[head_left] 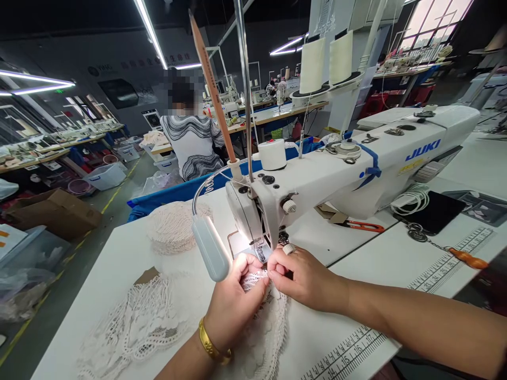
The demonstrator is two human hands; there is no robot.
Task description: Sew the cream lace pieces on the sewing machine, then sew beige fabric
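My left hand, with a gold bangle on the wrist, pinches a piece of white lace just in front of the sewing machine's needle. My right hand grips the same lace from the right, fingertips meeting the left hand's. The lace lies under the presser foot of the white JUKI sewing machine, lit by a small gooseneck lamp beside my left hand. More lace trails to the left on the white table.
A stack of round lace pieces sits behind the lamp. Red snips, a black phone and keys lie right of the machine. Thread cones stand above. A person in a striped top sits ahead at another table.
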